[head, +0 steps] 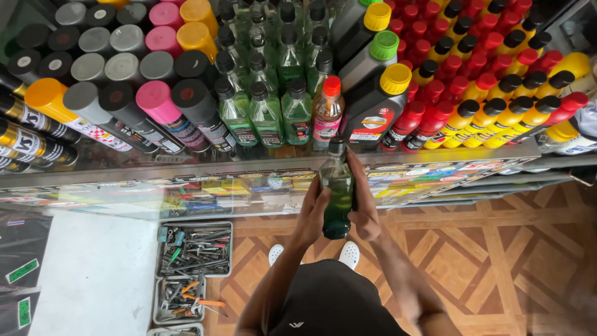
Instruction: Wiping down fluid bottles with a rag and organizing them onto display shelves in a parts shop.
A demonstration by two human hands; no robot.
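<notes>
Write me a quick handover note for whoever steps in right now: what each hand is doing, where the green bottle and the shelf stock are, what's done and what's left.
Left hand: gripping the green bottle on its left side, near the bottom.
Right hand: wrapped around the bottle's right side.
Bottle: black cap on, held cap-forward in front of the glass counter, just below the row of green bottles.
Done: bottle is in both hands, off the shelf.
Left: it has not been set down anywhere; a red-capped bottle stands in the front row just above it.
Tool trays lie on the floor to the left.
</notes>
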